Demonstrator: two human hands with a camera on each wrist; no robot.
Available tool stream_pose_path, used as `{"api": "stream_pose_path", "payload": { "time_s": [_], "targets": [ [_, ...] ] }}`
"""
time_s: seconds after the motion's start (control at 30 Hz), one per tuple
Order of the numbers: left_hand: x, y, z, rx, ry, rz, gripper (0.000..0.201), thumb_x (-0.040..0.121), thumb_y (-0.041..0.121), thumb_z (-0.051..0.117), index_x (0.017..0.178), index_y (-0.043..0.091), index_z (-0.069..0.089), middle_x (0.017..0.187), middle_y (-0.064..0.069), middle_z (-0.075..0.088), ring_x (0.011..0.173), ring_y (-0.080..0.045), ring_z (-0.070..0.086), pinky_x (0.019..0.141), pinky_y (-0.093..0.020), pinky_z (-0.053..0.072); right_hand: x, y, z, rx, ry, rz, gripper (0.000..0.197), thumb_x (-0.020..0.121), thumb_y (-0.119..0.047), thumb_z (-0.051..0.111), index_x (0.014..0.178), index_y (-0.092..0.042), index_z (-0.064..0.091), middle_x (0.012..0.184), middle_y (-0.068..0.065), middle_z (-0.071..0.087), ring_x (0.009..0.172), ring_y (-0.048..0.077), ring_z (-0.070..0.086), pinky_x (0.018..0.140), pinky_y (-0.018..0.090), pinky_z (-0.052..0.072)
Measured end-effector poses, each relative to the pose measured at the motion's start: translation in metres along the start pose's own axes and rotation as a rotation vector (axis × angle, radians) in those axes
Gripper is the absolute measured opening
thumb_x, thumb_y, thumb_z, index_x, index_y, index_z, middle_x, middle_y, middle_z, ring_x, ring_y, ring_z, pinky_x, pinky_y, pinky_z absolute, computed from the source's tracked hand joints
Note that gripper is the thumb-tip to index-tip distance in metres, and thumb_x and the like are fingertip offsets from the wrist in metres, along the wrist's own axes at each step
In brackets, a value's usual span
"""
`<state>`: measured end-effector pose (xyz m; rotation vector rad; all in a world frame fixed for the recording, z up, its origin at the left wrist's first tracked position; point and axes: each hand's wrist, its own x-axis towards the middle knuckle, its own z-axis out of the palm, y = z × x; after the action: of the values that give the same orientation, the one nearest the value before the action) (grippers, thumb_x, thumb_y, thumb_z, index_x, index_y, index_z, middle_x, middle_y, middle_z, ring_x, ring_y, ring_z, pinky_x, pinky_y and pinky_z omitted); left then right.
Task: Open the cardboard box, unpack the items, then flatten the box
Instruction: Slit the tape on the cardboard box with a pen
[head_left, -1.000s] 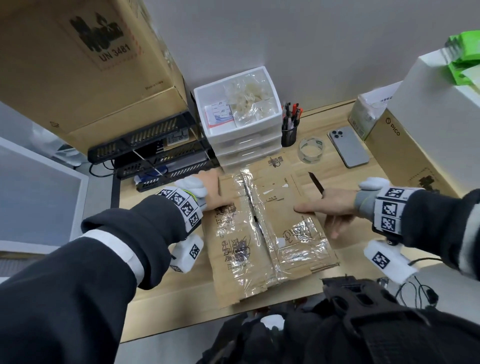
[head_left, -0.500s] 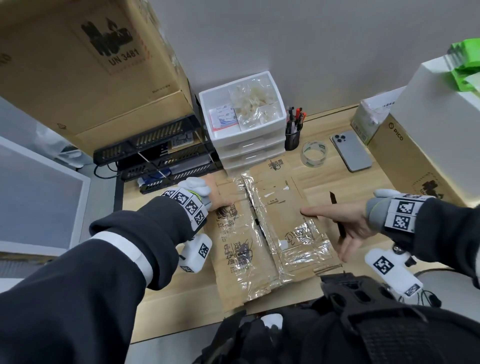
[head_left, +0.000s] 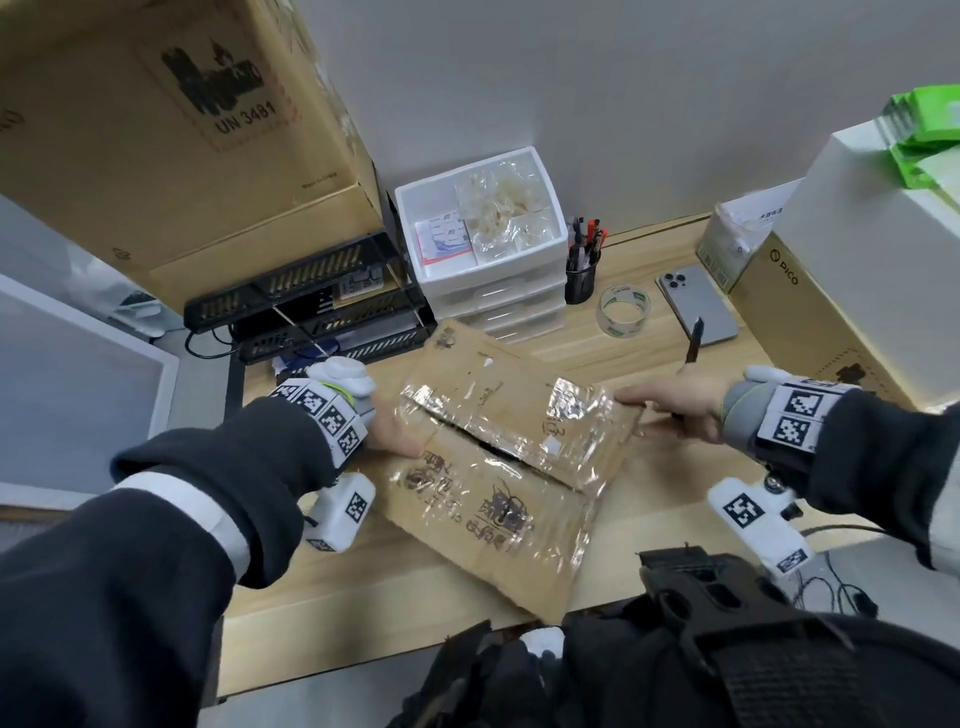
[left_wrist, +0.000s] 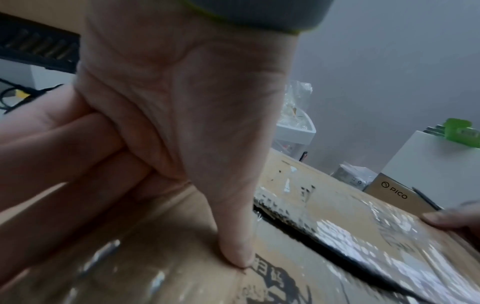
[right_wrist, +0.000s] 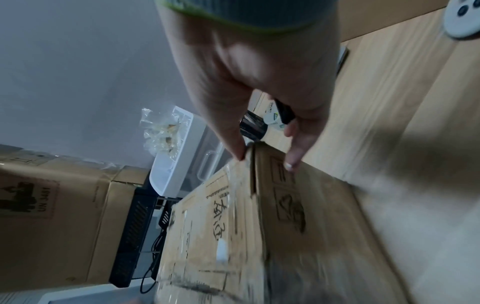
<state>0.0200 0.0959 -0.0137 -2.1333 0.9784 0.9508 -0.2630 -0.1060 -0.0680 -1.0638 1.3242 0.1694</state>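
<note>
A brown cardboard box (head_left: 498, 457), wrapped in clear tape with a dark slit along its top seam, sits tilted above the wooden desk (head_left: 322, 592) between both hands. My left hand (head_left: 387, 431) grips its left edge, thumb (left_wrist: 236, 257) pressed on top and fingers curled under. My right hand (head_left: 670, 402) pinches the box's right corner (right_wrist: 249, 156) between thumb and a finger while holding a black knife (head_left: 693, 340), blade pointing away from me. The knife's handle (right_wrist: 284, 112) shows under the palm. The box's contents are hidden.
Behind the box stand a white drawer unit (head_left: 488, 249), a pen cup (head_left: 581, 275), a tape roll (head_left: 623, 312) and a phone (head_left: 696, 301). A PICO carton (head_left: 810, 322) lies right; a large carton (head_left: 171, 130) and black rack (head_left: 311, 301) lie left.
The box has turned, so its seam now runs across instead of away from me, and it looks raised. My right hand left the top and took the right corner, knife still in it.
</note>
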Motion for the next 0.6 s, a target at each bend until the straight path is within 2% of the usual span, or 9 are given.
{"api": "stream_pose_path", "payload": {
  "time_s": [0.07, 0.13, 0.2, 0.27, 0.33, 0.43, 0.47, 0.53, 0.6],
  "targets": [
    [0.003, -0.007, 0.014, -0.016, -0.051, 0.008, 0.074, 0.075, 0.073, 0.069, 0.121, 0.015, 0.066, 0.110, 0.002, 0.067, 0.099, -0.017, 0.062, 0.086, -0.029, 0.047, 0.006, -0.005, 0.003, 0.087, 0.018, -0.107, 0.044, 0.078, -0.013, 0.081, 0.114, 0.004, 0.061, 0.098, 0.010, 0.072, 0.077, 0.016, 0.073, 0.061, 0.022, 0.060],
    [-0.010, -0.004, 0.016, -0.025, -0.135, -0.013, 0.080, 0.073, 0.078, 0.066, 0.121, 0.015, 0.068, 0.111, -0.001, 0.070, 0.090, -0.016, 0.066, 0.083, -0.028, 0.053, 0.005, -0.008, 0.010, 0.130, -0.034, -0.195, 0.039, 0.080, -0.009, 0.078, 0.111, 0.008, 0.062, 0.086, 0.004, 0.077, 0.089, 0.012, 0.073, 0.085, 0.029, 0.058],
    [-0.025, 0.000, 0.016, -0.022, -0.348, -0.044, 0.054, 0.083, 0.063, 0.069, 0.105, 0.014, 0.075, 0.096, 0.000, 0.074, 0.070, -0.010, 0.065, 0.070, -0.023, 0.053, -0.003, -0.015, 0.020, 0.168, -0.104, -0.268, 0.031, 0.084, -0.003, 0.070, 0.114, 0.001, 0.065, 0.106, 0.002, 0.075, 0.111, 0.013, 0.064, 0.099, 0.035, 0.051],
    [-0.032, 0.006, 0.021, 0.003, -0.353, -0.023, 0.036, 0.083, 0.052, 0.076, 0.095, 0.019, 0.075, 0.088, 0.005, 0.076, 0.072, -0.007, 0.065, 0.069, -0.019, 0.049, -0.015, -0.024, 0.029, 0.184, -0.189, -0.306, 0.020, 0.088, 0.002, 0.062, 0.102, -0.008, 0.072, 0.120, 0.000, 0.070, 0.120, 0.015, 0.056, 0.106, 0.039, 0.045],
    [-0.041, 0.014, 0.031, 0.074, -0.315, 0.058, 0.053, 0.082, 0.052, 0.076, 0.118, 0.014, 0.068, 0.113, -0.002, 0.071, 0.094, -0.015, 0.064, 0.079, -0.023, 0.045, -0.017, -0.031, 0.031, 0.186, -0.262, -0.304, 0.018, 0.090, 0.004, 0.059, 0.091, -0.011, 0.069, 0.119, 0.000, 0.071, 0.120, 0.015, 0.057, 0.108, 0.041, 0.044],
    [-0.051, 0.035, 0.034, 0.133, -0.480, 0.065, 0.059, 0.091, 0.057, 0.064, 0.123, 0.008, 0.063, 0.114, -0.011, 0.070, 0.099, -0.024, 0.069, 0.081, -0.030, 0.051, -0.011, -0.035, 0.022, 0.187, -0.316, -0.288, 0.018, 0.092, 0.002, 0.058, 0.084, -0.013, 0.052, 0.116, 0.004, 0.073, 0.115, 0.014, 0.064, 0.106, 0.044, 0.047],
    [-0.049, 0.042, 0.031, 0.106, -0.434, 0.114, 0.058, 0.091, 0.058, 0.063, 0.118, 0.007, 0.066, 0.106, -0.012, 0.074, 0.091, -0.025, 0.072, 0.074, -0.030, 0.054, -0.008, -0.034, 0.018, 0.154, -0.305, -0.285, 0.012, 0.094, -0.001, 0.057, 0.091, -0.012, 0.052, 0.114, 0.005, 0.074, 0.112, 0.015, 0.067, 0.104, 0.044, 0.048],
    [-0.041, 0.052, 0.026, 0.071, -0.144, 0.279, 0.050, 0.086, 0.060, 0.066, 0.095, 0.011, 0.070, 0.077, -0.003, 0.071, 0.067, -0.018, 0.068, 0.061, -0.027, 0.054, -0.006, -0.031, 0.013, 0.054, -0.211, -0.271, 0.015, 0.099, -0.012, 0.051, 0.110, -0.004, 0.056, 0.102, 0.010, 0.076, 0.095, 0.018, 0.073, 0.090, 0.037, 0.055],
    [-0.028, 0.059, 0.018, 0.054, 0.233, 0.378, 0.041, 0.082, 0.055, 0.069, 0.085, 0.015, 0.063, 0.074, 0.002, 0.060, 0.069, -0.017, 0.060, 0.064, -0.030, 0.054, -0.003, -0.024, 0.011, -0.084, -0.075, -0.260, 0.030, 0.102, -0.027, 0.045, 0.100, -0.001, 0.059, 0.079, 0.013, 0.073, 0.064, 0.022, 0.069, 0.064, 0.032, 0.054]
  ]
}}
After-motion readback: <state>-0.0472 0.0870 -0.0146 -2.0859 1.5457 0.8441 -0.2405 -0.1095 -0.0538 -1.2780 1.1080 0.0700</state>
